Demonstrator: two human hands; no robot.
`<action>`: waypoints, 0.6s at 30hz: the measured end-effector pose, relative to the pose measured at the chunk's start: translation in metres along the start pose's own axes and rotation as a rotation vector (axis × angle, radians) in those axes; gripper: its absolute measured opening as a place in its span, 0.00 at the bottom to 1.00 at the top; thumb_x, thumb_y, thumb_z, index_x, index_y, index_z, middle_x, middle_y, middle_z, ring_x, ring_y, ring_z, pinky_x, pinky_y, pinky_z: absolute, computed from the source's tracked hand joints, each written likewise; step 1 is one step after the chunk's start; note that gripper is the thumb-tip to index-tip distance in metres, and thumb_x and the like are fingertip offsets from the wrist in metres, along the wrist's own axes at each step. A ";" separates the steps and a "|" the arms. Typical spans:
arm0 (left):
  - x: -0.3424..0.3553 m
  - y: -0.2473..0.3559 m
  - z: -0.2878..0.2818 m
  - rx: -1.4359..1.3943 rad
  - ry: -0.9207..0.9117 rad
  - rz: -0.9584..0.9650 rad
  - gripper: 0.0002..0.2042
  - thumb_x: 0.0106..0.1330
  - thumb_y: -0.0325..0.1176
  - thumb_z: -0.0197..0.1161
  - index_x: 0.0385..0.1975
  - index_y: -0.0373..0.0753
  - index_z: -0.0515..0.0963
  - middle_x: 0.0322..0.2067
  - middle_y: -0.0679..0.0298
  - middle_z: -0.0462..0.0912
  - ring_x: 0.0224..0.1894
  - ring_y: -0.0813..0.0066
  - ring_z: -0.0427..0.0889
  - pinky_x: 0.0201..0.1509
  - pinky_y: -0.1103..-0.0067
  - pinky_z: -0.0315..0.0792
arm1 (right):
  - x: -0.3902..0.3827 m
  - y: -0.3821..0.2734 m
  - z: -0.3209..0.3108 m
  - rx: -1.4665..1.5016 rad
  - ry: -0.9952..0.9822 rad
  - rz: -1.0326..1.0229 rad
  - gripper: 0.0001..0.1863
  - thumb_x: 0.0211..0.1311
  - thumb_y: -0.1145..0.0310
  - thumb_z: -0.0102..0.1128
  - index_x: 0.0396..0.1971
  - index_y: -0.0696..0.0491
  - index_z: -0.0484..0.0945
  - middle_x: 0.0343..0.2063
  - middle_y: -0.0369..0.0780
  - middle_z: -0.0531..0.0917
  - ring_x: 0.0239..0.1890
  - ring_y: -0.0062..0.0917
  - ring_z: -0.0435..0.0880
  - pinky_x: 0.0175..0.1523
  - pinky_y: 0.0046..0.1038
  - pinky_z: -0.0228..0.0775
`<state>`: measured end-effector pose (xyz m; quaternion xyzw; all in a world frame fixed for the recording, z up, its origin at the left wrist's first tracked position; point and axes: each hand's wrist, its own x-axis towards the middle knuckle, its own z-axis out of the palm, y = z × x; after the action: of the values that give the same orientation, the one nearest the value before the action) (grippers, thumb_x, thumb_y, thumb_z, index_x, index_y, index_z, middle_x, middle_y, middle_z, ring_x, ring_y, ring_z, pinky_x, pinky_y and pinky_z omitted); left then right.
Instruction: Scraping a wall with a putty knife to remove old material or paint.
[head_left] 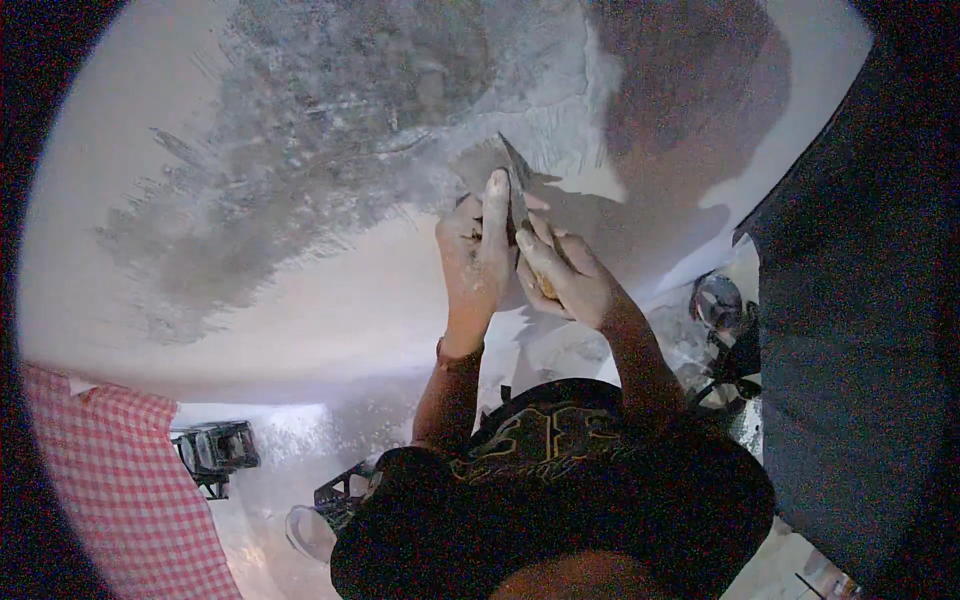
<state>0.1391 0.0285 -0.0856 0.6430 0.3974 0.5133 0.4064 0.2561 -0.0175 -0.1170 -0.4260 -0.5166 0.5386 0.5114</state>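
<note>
Both hands are up on the pale plastered wall point(300, 300), right at the edge of the big grey patch of wet filler point(300, 170) spread across it. The left hand point(478, 255) is dusted white, its forefinger stretched long up the flat metal scraper blade point(518, 185), the other fingers curled in against the tool. The right hand point(565, 280) is wrapped closed round the scraper's yellowish handle point(546, 288), thumb laid along the top. The blade itself sits tilted, its pointed corner pressed into the grey patch just where smooth white plaster meets it.

Down below, on the pale, dusty floor, things are blurred. A round dark bucket-like container point(716, 303) stands to the right near the wall; what is in it I cannot tell. A white round tub point(308, 532) sits lower left, its contents equally unclear. Beside it are dark crate-like frames point(215, 452), and a red-and-white checked cloth point(130, 490) fills the lower left corner. A dark panel point(860, 350) closes off the right side.
</note>
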 end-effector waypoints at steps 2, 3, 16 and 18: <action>0.000 -0.003 0.000 0.004 0.029 0.107 0.21 0.75 0.41 0.51 0.29 0.32 0.83 0.16 0.67 0.78 0.18 0.86 0.72 0.21 0.85 0.63 | 0.002 0.005 0.004 0.054 0.010 0.042 0.15 0.76 0.56 0.41 0.34 0.52 0.65 0.16 0.32 0.67 0.11 0.14 0.60 0.15 0.20 0.49; -0.001 -0.005 0.000 -0.038 0.028 0.064 0.21 0.75 0.41 0.51 0.29 0.32 0.83 0.16 0.67 0.79 0.19 0.86 0.72 0.22 0.86 0.64 | 0.003 0.009 0.005 0.100 0.006 0.005 0.15 0.76 0.56 0.41 0.34 0.52 0.65 0.16 0.32 0.67 0.11 0.14 0.60 0.15 0.20 0.49; -0.003 -0.008 -0.021 -0.019 -0.048 0.085 0.19 0.75 0.40 0.52 0.29 0.32 0.83 0.16 0.67 0.78 0.17 0.88 0.71 0.20 0.86 0.61 | 0.008 0.013 0.031 0.348 0.022 0.159 0.09 0.75 0.62 0.43 0.41 0.53 0.65 0.25 0.37 0.66 0.19 0.19 0.62 0.22 0.23 0.54; 0.002 -0.004 -0.017 -0.040 -0.035 0.103 0.19 0.75 0.40 0.52 0.29 0.32 0.84 0.15 0.68 0.78 0.17 0.89 0.70 0.19 0.86 0.60 | 0.009 -0.008 0.022 0.197 0.001 0.296 0.15 0.70 0.68 0.49 0.52 0.54 0.63 0.45 0.44 0.65 0.38 0.28 0.68 0.36 0.27 0.65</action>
<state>0.1225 0.0331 -0.0861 0.6632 0.3463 0.5302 0.3990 0.2341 -0.0114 -0.1059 -0.4457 -0.3927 0.6556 0.4661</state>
